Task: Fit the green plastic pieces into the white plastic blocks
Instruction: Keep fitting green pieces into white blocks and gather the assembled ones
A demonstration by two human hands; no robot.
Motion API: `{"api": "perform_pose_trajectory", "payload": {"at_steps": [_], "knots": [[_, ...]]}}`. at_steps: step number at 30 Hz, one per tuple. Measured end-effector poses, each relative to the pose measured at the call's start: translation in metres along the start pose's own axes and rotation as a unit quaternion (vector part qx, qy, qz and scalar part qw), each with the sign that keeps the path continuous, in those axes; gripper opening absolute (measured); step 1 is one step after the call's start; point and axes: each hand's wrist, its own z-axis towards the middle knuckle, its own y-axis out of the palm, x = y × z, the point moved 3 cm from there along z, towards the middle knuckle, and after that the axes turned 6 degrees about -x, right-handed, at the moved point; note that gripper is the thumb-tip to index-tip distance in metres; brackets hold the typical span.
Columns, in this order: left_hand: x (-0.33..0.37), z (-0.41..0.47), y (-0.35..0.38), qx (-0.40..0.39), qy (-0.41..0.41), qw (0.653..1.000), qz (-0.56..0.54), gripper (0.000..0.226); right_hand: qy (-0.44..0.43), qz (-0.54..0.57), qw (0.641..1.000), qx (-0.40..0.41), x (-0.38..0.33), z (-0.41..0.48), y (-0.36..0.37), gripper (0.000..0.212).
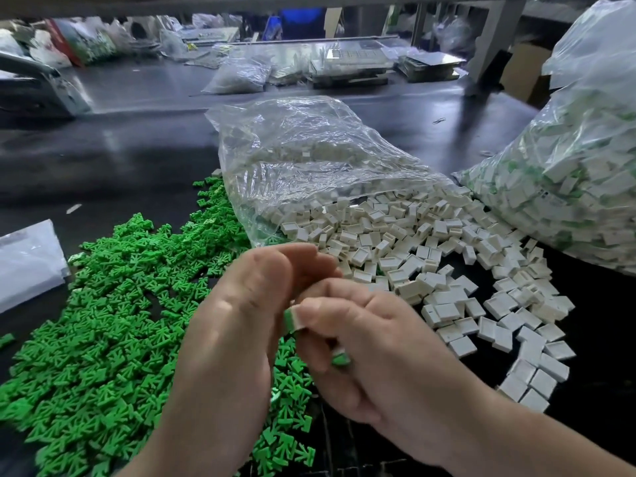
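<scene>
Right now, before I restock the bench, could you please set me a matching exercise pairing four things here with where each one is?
Things:
1. green pieces
2. loose white blocks
3. bulging bag
4. green-and-white block

Places:
A. pinched by the right hand
B. at the far right edge
C. heaped on the left
D. spilling from the clear bag

Pairs: 1-C, 2-D, 3-B, 4-A.

A dark, glossy tabletop [137,160] carried a crumpled clear bag [303,146] at its middle, a bulging clear sack [592,98] at the right edge and a white packet [27,263] at the left, while a cardboard box [526,70] and a grey post [495,39] stood behind.
</scene>
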Motion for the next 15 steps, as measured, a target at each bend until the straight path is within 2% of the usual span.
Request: {"api": "perform_pose_trajectory", "payload": {"at_steps": [1, 3, 7, 11, 15], "knots": [[0.002, 0.0, -0.002, -0.002, 0.022, 0.998, 0.05, 0.015, -0.001, 0.02, 1.0, 0.003, -0.001, 0.001, -0.004, 0.018], [-0.002, -0.004, -0.007, 0.017, 0.045, 0.987, 0.151, 0.019, 0.0, 0.059, 0.998, 0.008, 0.0, 0.002, -0.012, 0.02], [-0.001, -0.007, -0.013, 0.046, 0.098, 0.956, 0.271, 0.015, 0.008, 0.095, 0.995, -0.003, 0.005, 0.005, -0.016, 0.022], [0.001, -0.007, -0.011, 0.074, 0.118, 0.933, 0.333, 0.015, 0.015, 0.137, 0.99, -0.003, 0.008, 0.005, -0.019, 0.017], [0.005, -0.006, -0.004, 0.047, 0.149, 0.905, 0.396, 0.018, 0.017, 0.224, 0.974, -0.039, 0.008, 0.005, -0.022, 0.005]]}}
